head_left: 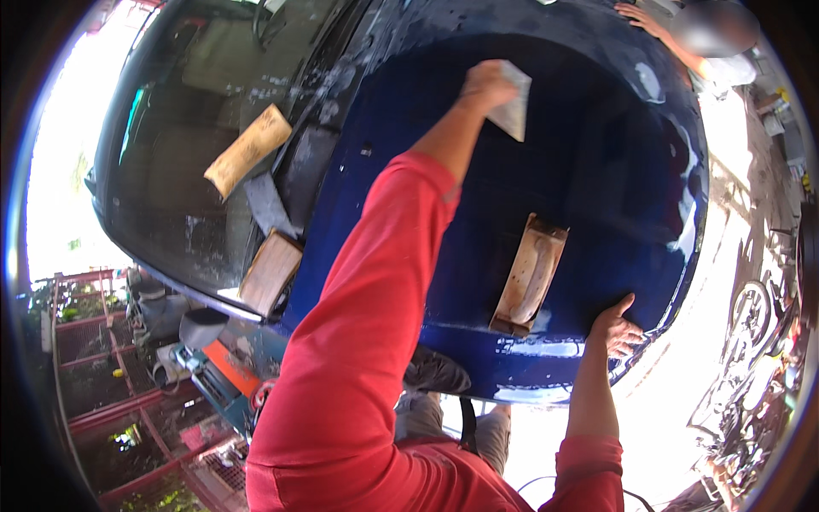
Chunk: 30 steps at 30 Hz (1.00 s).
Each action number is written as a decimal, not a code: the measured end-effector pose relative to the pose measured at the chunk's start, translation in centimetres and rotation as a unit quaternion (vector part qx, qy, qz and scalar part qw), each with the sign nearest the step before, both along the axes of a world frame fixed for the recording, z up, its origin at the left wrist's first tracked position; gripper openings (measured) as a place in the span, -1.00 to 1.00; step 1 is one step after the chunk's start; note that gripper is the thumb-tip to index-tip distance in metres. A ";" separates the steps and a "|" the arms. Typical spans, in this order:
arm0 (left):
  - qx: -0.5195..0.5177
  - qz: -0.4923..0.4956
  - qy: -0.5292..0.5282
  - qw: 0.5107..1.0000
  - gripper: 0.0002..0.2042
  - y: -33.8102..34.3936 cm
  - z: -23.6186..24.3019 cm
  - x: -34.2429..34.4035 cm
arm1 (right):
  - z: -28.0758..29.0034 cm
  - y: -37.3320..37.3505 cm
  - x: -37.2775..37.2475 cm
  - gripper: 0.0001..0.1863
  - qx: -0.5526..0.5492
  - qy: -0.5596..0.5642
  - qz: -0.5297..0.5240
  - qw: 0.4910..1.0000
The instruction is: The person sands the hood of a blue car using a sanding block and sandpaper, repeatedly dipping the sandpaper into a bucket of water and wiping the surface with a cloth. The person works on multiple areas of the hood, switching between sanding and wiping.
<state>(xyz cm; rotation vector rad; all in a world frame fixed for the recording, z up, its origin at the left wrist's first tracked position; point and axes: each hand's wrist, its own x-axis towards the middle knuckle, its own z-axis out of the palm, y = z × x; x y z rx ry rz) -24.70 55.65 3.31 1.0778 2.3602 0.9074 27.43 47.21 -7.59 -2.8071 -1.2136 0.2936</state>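
My left hand (489, 84) reaches far across the dark blue car hood (435, 196), its fingers closed on a thin pale sheet (515, 109) that lies against the paint. My right hand (618, 328) rests open, fingers apart, on the hood's near edge at the right. Between my hands sits a long worn sanding block with a handle (527, 277). At the left, by the windshield, are a yellowish wooden block (247, 149), a grey strip (269, 200) and a brown wooden block (269, 269).
Another person's hand (640, 19) rests on the far top-right edge of the car. Piled bicycle parts (751, 324) lie on the ground to the right. A red metal rack (111, 410) and an orange-and-teal machine (230, 367) stand at the lower left, beside the car.
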 end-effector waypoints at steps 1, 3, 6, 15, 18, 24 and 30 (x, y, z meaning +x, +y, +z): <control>-0.006 -0.043 -0.010 0.999 -0.63 0.5 -0.1 2.3 | -0.3 0.1 0.1 0.40 0.016 0.001 -0.004 1.000; -0.030 -0.109 -0.021 0.993 -0.57 -1.0 0.4 6.5 | -0.7 0.2 0.3 0.41 0.027 -0.001 0.003 1.000; 0.049 -0.014 -0.050 0.997 -0.56 -9.9 1.9 10.9 | -1.1 0.4 0.4 0.44 0.040 0.016 -0.016 0.999; 0.037 0.251 -0.393 0.884 -0.74 -53.6 3.3 19.0 | -0.6 0.5 -0.2 0.47 0.063 0.069 -0.034 0.995; 0.095 0.311 -0.460 0.826 -0.78 -58.0 0.8 24.7 | -0.3 0.4 -0.5 0.47 0.069 0.095 -0.037 0.992; 0.053 0.270 -0.363 0.890 -0.68 -49.6 -3.3 34.7 | -0.4 0.3 -0.8 0.35 0.080 0.108 -0.017 0.991; 0.174 0.309 -0.443 0.824 -0.71 -44.5 -2.4 38.0 | -1.0 0.5 -0.3 0.24 0.083 0.142 0.002 0.986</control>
